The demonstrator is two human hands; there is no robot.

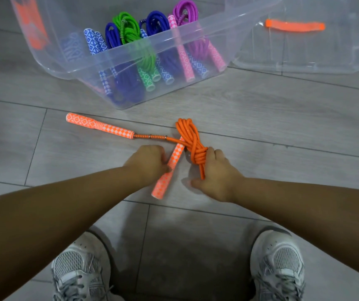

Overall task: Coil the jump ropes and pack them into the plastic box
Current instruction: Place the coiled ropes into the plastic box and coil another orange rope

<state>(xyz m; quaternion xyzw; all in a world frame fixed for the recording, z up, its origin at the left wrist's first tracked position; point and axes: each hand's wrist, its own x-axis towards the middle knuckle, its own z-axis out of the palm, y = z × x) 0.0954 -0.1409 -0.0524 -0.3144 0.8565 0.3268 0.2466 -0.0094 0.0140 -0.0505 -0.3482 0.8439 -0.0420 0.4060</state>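
— Grey floor (261, 118), is it wood?
— Planks with a printed grain, smooth and matt. On it stands the box (50, 51), clear soft-cornered plastic, and beside it lies its lid (304, 57) with a flat orange strap (294, 26).
— And inside the box?
— Coiled ropes (128, 29), braided, in blue, green and purple. Their handles are round tubes with a diamond pattern.
— Where is the orange rope (192, 142)?
— On the floor before the box, wound in a thick bundle with turns wrapped round its middle. The right hand (217, 177) grips this bundle, fingers curled round it.
— The left hand (150, 161)?
— It holds the near handle (166, 177), fingers closed on it; the fingertips are hidden. The far handle (100, 126) lies free on the floor, joined to the cord by a thin metal spring (150, 136).
— Anything else?
— Two grey mesh shoes (76, 270) at the bottom.
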